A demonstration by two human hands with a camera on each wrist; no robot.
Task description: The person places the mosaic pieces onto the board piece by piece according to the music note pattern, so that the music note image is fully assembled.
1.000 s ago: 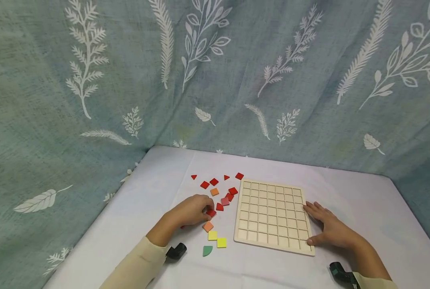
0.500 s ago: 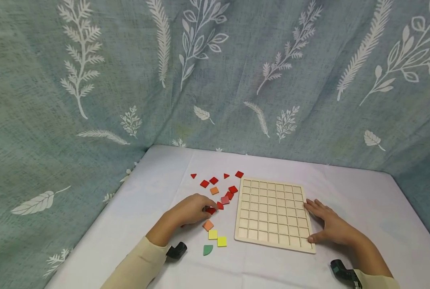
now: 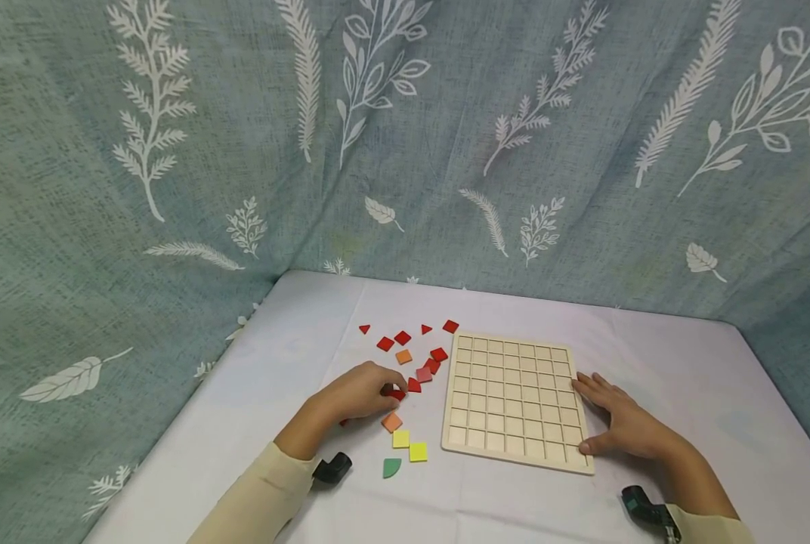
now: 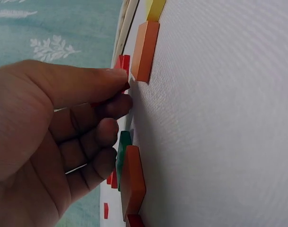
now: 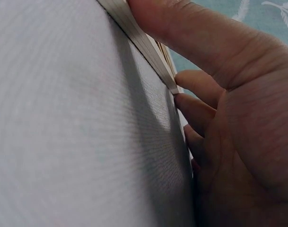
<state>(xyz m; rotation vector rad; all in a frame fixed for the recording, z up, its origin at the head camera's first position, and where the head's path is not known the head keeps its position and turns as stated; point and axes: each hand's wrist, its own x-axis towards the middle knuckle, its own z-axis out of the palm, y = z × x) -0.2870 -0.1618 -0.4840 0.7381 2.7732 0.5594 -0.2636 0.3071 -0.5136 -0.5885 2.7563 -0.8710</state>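
Thumb and fingertips of my left hand (image 3: 360, 393) pinch a small red tile (image 3: 397, 394) low over the table; the fingers partly cover it. In the left wrist view the thumb (image 4: 94, 84) points at the red pieces, with the other fingers bent below it. Just beyond that hand lies a red fan-shaped tile (image 3: 414, 385), and nearer the body an orange square tile (image 3: 392, 422). On the other side, my right hand (image 3: 626, 427) rests with spread fingers along the right edge of a wooden grid board (image 3: 514, 400). Its thumb touches the board's near corner area.
Several red tiles (image 3: 385, 344) and an orange tile (image 3: 403, 357) lie scattered left of the board. Two yellow squares (image 3: 418, 452) and a green quarter-circle (image 3: 391, 468) are closer to the body. A patterned curtain (image 3: 405, 151) hangs behind the white-covered table (image 3: 527, 506).
The left fingertips and the pinched red tile have shifted slightly away from the body. My right hand stays at the board's edge, and the board has not moved.
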